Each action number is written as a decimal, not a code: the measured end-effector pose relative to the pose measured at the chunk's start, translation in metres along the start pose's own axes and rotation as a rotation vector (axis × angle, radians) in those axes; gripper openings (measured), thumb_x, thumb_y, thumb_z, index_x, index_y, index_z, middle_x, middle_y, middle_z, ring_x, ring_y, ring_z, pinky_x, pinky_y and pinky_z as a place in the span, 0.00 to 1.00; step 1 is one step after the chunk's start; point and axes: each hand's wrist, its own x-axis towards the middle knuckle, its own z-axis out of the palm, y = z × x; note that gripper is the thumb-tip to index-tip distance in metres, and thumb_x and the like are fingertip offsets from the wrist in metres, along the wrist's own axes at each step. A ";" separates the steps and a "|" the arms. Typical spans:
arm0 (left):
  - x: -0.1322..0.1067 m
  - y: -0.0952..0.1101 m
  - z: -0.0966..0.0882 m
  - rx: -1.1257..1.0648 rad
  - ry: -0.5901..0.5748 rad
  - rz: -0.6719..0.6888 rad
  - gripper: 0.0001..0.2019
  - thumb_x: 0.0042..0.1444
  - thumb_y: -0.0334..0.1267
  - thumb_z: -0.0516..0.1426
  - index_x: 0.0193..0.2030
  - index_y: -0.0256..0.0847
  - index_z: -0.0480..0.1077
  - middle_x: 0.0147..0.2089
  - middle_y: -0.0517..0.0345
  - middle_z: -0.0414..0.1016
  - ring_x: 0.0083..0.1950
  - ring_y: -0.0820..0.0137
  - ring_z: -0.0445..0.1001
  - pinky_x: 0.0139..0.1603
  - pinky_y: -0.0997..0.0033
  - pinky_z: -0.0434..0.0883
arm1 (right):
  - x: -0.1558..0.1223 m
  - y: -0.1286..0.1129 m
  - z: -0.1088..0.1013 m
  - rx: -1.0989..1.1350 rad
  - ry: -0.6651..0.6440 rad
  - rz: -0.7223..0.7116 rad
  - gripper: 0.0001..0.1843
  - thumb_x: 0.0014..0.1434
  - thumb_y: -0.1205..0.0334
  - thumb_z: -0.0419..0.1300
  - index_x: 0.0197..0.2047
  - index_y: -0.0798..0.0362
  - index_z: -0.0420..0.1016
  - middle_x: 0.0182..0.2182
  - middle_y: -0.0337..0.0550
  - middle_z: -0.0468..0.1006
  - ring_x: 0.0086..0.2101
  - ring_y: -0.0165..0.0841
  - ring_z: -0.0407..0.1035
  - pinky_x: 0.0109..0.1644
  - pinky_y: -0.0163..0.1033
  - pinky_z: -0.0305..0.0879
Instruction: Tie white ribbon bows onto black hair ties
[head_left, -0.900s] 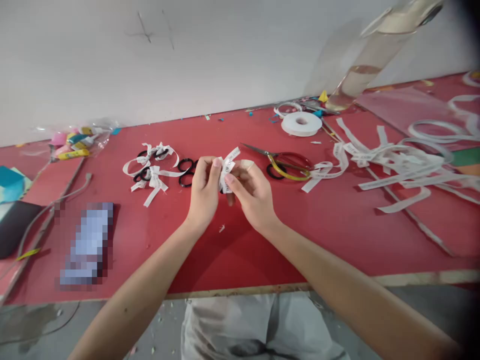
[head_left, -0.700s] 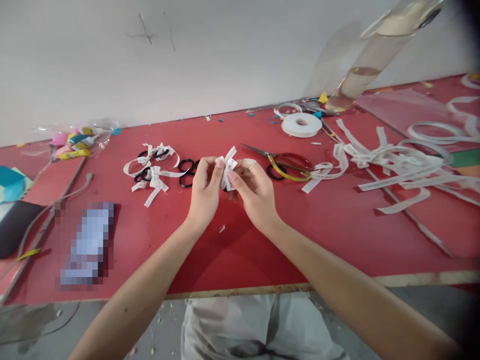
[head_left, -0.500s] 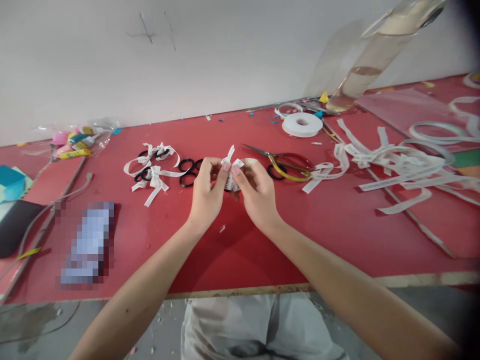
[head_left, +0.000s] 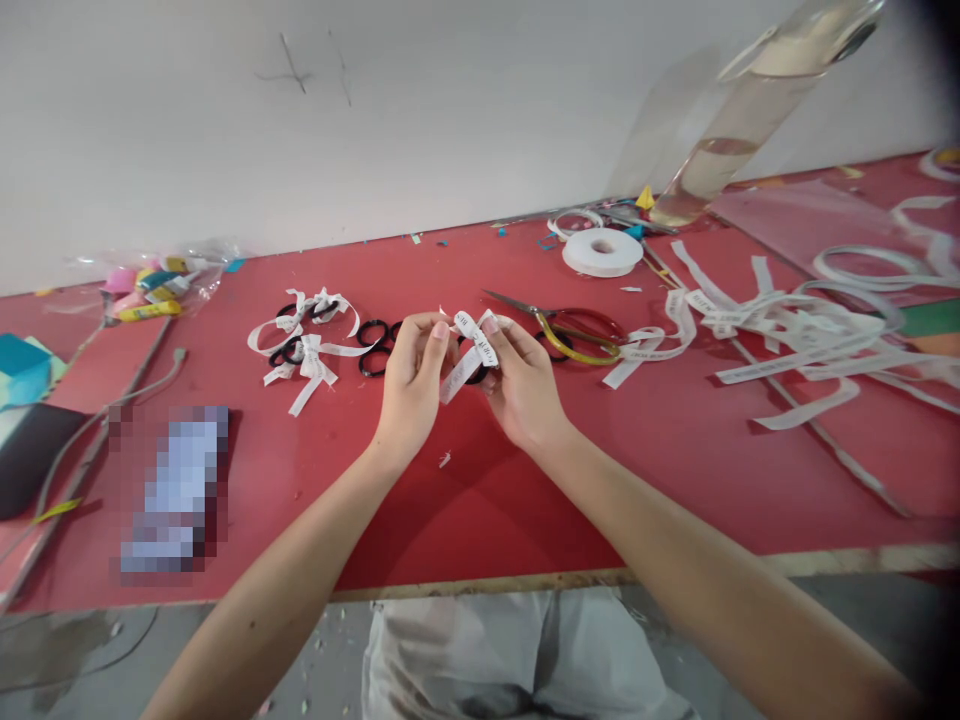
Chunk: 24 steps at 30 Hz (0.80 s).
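Ribbon folded over a black ring, between two thumbs

We have the right hand (head_left: 529, 390) pinching a strip of printed ribbon (head_left: 480, 345), thumb on top and fingers curled behind. The left hand (head_left: 409, 385) is closed up just beside it, thumb upright against its bent fingers; whether it grips the ribbon too, we cannot tell. The ribbon lies crossed and folded between the hands, above the desk (head_left: 465, 530), one tail slanting down toward us, with a black ring (head_left: 478, 376) showing beneath.

We judge the step in hand to be working these folds at the ring. As we see it, the next move calls for a steady right pinch and a precise left thumb and finger, so that the crossing does not slip.

Our forearms run in from the lower corners and meet at the middle, wrists fairly straight, palms turned toward each other.

Farther out, just left, lie bare black rings (head_left: 373, 348), then ribbon-tied rings (head_left: 309, 350). On our right rest the scissors (head_left: 551, 334), points toward the hands; beyond them are a white ribbon roll (head_left: 600, 262) and a heap of loose ribbon (head_left: 840, 328).
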 end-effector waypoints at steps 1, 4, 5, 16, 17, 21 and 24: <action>0.000 0.000 0.000 -0.015 -0.010 -0.020 0.11 0.65 0.48 0.53 0.40 0.43 0.67 0.28 0.63 0.64 0.28 0.76 0.65 0.30 0.76 0.68 | 0.000 -0.001 0.000 0.016 -0.011 0.010 0.19 0.56 0.46 0.66 0.30 0.51 0.67 0.21 0.30 0.61 0.19 0.21 0.54 0.19 0.29 0.51; -0.001 -0.001 -0.001 -0.047 -0.091 -0.067 0.11 0.63 0.46 0.57 0.46 0.44 0.66 0.30 0.63 0.67 0.30 0.75 0.68 0.31 0.76 0.69 | -0.001 -0.003 0.001 0.039 -0.044 0.022 0.20 0.54 0.47 0.68 0.28 0.51 0.66 0.19 0.29 0.58 0.18 0.21 0.51 0.19 0.29 0.50; -0.001 -0.002 -0.001 -0.047 -0.119 -0.070 0.12 0.62 0.45 0.59 0.48 0.44 0.66 0.31 0.62 0.68 0.32 0.74 0.70 0.32 0.76 0.70 | -0.001 -0.004 0.001 0.034 -0.051 0.020 0.20 0.54 0.47 0.68 0.27 0.51 0.66 0.18 0.28 0.57 0.18 0.21 0.50 0.19 0.29 0.50; 0.004 0.000 0.000 -0.187 -0.058 -0.053 0.11 0.59 0.42 0.62 0.38 0.43 0.62 0.30 0.65 0.69 0.25 0.78 0.69 0.26 0.76 0.70 | -0.009 -0.003 -0.001 -0.200 -0.052 -0.220 0.13 0.57 0.49 0.67 0.38 0.49 0.74 0.33 0.37 0.75 0.30 0.27 0.68 0.32 0.33 0.68; 0.004 0.000 -0.001 -0.196 -0.047 -0.054 0.11 0.59 0.41 0.62 0.38 0.43 0.63 0.31 0.65 0.69 0.27 0.78 0.70 0.29 0.75 0.71 | -0.009 -0.003 -0.001 -0.225 -0.053 -0.235 0.13 0.56 0.50 0.67 0.38 0.49 0.74 0.34 0.37 0.75 0.31 0.28 0.69 0.33 0.34 0.69; 0.004 -0.001 -0.003 -0.189 -0.031 -0.059 0.06 0.62 0.39 0.59 0.38 0.42 0.65 0.33 0.63 0.70 0.34 0.77 0.72 0.38 0.75 0.72 | -0.010 -0.004 -0.001 -0.230 -0.052 -0.253 0.09 0.60 0.53 0.65 0.38 0.48 0.74 0.35 0.38 0.77 0.34 0.29 0.72 0.36 0.36 0.70; 0.004 -0.002 -0.004 -0.184 -0.035 -0.069 0.05 0.63 0.39 0.57 0.38 0.42 0.66 0.35 0.62 0.70 0.34 0.77 0.72 0.38 0.75 0.71 | -0.008 -0.002 -0.002 -0.189 -0.022 -0.277 0.06 0.62 0.56 0.63 0.37 0.48 0.76 0.35 0.38 0.77 0.36 0.30 0.72 0.41 0.37 0.71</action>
